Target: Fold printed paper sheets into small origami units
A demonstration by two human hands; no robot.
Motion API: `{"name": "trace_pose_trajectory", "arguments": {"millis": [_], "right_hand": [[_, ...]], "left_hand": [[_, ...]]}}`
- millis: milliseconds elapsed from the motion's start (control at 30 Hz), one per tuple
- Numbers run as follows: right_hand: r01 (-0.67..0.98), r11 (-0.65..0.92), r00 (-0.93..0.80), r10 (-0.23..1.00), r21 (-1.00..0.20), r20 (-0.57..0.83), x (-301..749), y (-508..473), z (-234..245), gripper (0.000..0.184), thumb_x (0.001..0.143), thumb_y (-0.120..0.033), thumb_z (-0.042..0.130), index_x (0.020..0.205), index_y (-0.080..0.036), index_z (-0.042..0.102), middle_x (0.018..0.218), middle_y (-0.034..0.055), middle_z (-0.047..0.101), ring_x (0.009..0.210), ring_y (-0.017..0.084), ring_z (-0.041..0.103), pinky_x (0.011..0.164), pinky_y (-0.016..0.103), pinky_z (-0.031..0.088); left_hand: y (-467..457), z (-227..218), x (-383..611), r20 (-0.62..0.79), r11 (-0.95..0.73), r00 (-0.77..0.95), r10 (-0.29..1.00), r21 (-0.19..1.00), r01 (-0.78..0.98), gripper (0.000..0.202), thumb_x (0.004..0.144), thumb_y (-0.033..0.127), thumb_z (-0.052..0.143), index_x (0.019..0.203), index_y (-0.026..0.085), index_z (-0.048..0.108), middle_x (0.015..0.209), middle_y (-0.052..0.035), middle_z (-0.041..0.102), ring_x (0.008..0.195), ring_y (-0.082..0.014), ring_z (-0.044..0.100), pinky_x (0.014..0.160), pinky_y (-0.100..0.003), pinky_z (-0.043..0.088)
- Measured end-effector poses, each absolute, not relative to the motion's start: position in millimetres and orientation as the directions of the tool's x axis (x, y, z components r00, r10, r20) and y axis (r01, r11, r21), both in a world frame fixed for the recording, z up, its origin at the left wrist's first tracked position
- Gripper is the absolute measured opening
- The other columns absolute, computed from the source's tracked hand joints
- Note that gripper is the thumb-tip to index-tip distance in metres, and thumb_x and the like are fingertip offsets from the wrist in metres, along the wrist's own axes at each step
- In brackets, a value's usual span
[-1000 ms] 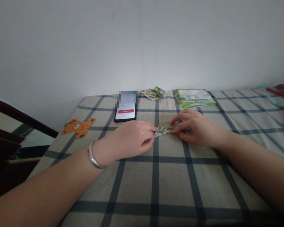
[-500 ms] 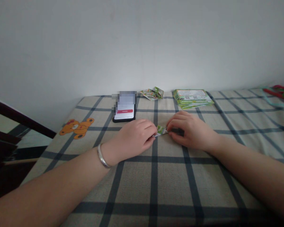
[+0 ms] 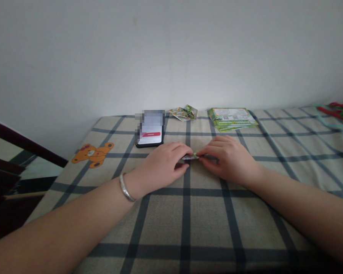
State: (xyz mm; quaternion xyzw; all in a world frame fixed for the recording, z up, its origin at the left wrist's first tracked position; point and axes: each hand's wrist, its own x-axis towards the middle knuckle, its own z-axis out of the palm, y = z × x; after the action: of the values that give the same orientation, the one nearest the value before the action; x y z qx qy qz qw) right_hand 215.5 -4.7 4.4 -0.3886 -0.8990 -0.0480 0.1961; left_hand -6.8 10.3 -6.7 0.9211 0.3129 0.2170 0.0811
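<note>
A small folded piece of printed paper [image 3: 192, 156], green and white, lies between my two hands, seen nearly edge-on. My left hand [image 3: 166, 163] has its fingertips on the paper's left end, the thumb a little lower and nearer to me. At the right end my right hand [image 3: 228, 158] pinches it between thumb and fingers. Most of the paper's ends are covered by the fingers. Behind, by the wall, sit several folded green paper pieces [image 3: 184, 113] and a stack of green printed sheets [image 3: 233, 118].
A phone [image 3: 151, 137] with a lit screen lies at back left. The checked tablecloth [image 3: 165, 220] carries a bear picture [image 3: 93, 154]. Red and green items [image 3: 341, 112] rest at the far right. A white wall [image 3: 171, 57] bounds the back; dark wooden bars [image 3: 25, 142] stand at left.
The paper has turned from showing a triangular printed face to nearly edge-on. My hands have come slightly closer together, and the left thumb has moved apart from the fingers.
</note>
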Motion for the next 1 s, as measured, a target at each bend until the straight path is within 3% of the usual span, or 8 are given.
{"name": "trace_pose_trajectory", "arguments": {"millis": [267, 533, 767, 1000], "right_hand": [[0.693, 0.638, -0.523, 0.766, -0.336, 0.374, 208.8, -13.0, 5.0, 0.015, 0.085, -0.022, 0.059, 0.091, -0.019, 0.072, 0.08, 0.0013, 0.073, 0.075, 0.017, 0.063, 0.071, 0.03, 0.043], [0.587, 0.504, -0.466, 0.85, -0.633, 0.244, 209.5, -8.7, 5.4, 0.021, 0.085, -0.022, 0.053, 0.092, -0.021, 0.073, 0.086, -0.0005, 0.075, 0.077, 0.014, 0.067, 0.072, 0.027, 0.048], [0.556, 0.522, -0.509, 0.829, -0.646, 0.232, 207.7, -8.9, 5.5, 0.02, 0.085, -0.022, 0.054, 0.092, -0.022, 0.073, 0.085, -0.0008, 0.074, 0.079, 0.015, 0.066, 0.074, 0.028, 0.048], [0.51, 0.443, -0.516, 0.844, -0.737, 0.15, 207.6, -8.5, 4.4, 0.02, 0.085, -0.021, 0.052, 0.094, -0.021, 0.07, 0.09, 0.0005, 0.073, 0.084, 0.017, 0.066, 0.079, 0.03, 0.048]], "left_hand": [[9.0, -3.0, -5.1, 0.467, -0.765, 0.606, 0.644, 0.387, 0.516, 0.016, 0.087, 0.006, 0.053, 0.095, 0.018, 0.058, 0.094, 0.0, 0.064, 0.089, -0.0135, 0.061, 0.081, -0.028, 0.051], [1.8, -8.9, -3.3, 0.518, -0.753, 0.547, 0.657, 0.432, 0.496, 0.035, 0.085, 0.006, 0.055, 0.116, 0.022, 0.05, 0.107, -0.0009, 0.063, 0.089, -0.0118, 0.064, 0.077, -0.024, 0.053], [1.7, -10.5, -1.7, 0.5, -0.731, 0.537, 0.68, 0.524, 0.437, 0.033, 0.084, 0.006, 0.057, 0.111, 0.022, 0.047, 0.098, 0.0013, 0.061, 0.08, -0.0095, 0.065, 0.073, -0.022, 0.055], [5.0, -11.8, -2.4, 0.498, -0.743, 0.556, 0.666, 0.515, 0.428, 0.026, 0.088, 0.009, 0.052, 0.11, 0.023, 0.047, 0.099, -0.0008, 0.062, 0.087, -0.0138, 0.066, 0.077, -0.028, 0.056]]}}
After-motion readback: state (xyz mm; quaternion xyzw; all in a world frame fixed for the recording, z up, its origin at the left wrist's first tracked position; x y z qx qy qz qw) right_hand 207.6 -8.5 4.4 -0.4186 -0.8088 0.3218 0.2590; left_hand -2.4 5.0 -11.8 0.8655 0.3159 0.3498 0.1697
